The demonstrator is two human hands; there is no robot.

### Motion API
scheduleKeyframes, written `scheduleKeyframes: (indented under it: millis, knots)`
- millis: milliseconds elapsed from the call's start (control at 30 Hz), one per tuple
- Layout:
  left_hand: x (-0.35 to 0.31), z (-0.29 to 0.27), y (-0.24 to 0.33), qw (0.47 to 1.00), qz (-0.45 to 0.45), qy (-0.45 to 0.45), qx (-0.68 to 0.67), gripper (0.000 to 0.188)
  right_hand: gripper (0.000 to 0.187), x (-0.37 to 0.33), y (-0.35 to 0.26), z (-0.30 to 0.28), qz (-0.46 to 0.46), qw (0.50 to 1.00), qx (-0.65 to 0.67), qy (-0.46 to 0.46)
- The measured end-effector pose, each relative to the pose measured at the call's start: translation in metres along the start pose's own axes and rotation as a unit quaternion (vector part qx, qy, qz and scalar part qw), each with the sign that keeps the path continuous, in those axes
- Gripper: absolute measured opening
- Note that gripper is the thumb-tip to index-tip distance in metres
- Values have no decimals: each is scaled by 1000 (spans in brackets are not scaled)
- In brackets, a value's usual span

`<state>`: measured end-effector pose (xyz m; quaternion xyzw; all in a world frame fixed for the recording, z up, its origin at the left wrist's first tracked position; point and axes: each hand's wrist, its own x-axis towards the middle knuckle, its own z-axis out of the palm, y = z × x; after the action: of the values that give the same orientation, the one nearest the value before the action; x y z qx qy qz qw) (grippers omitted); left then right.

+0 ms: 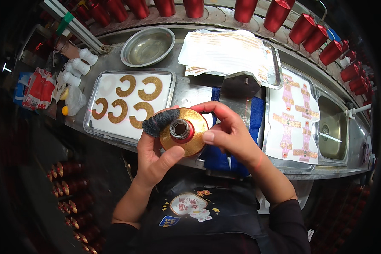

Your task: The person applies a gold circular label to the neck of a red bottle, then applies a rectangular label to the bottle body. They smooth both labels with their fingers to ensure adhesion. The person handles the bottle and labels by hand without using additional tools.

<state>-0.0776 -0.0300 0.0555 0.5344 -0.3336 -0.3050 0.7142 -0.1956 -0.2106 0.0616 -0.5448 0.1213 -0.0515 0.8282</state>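
A red bottle with a gold shoulder [194, 146] is held in front of me, its threaded neck [181, 129] pointing up toward the view. My left hand [151, 163] grips it from the left, thumb on the gold shoulder, with a dark grey cloth cover [160, 120] on one finger. On the opposite side, my right hand [230, 131] has its thumb at the gold edge and its index finger curled over the far rim. The bottle's lower body is hidden beneath the shoulder. Behind it stands a bent metal rest [241, 87] over blue cloth [255, 115].
Left lies a tray [89, 114] of gold C-shaped decals [151, 88]. A metal bowl [148, 46] and stacked sheets [224, 48] sit farther back. Pink-and-gold decals [286, 120] are beside a sink [332, 144] at right. Red bottles [279, 16] line a curved conveyor.
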Motion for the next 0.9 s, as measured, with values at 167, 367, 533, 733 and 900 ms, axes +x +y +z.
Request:
scheduleKeyframes:
  millis: [167, 367, 533, 733, 900]
  knots:
    - [-1, 7, 2, 999, -6, 23, 38, 64, 33, 5, 2, -17, 45, 942, 170, 286]
    - [0, 10, 0, 999, 12, 26, 26, 64, 28, -13, 1, -17, 12, 982, 37, 186]
    - [-1, 15, 3, 999, -9, 46, 2, 65, 16, -6, 4, -7, -19, 998, -44, 44]
    - [0, 17, 6, 999, -5, 38, 10, 63, 16, -2, 13, -5, -3, 997, -31, 67]
    - [2, 22, 8, 998, 6, 52, 27, 59, 18, -2, 13, -15, 29, 995, 45, 82]
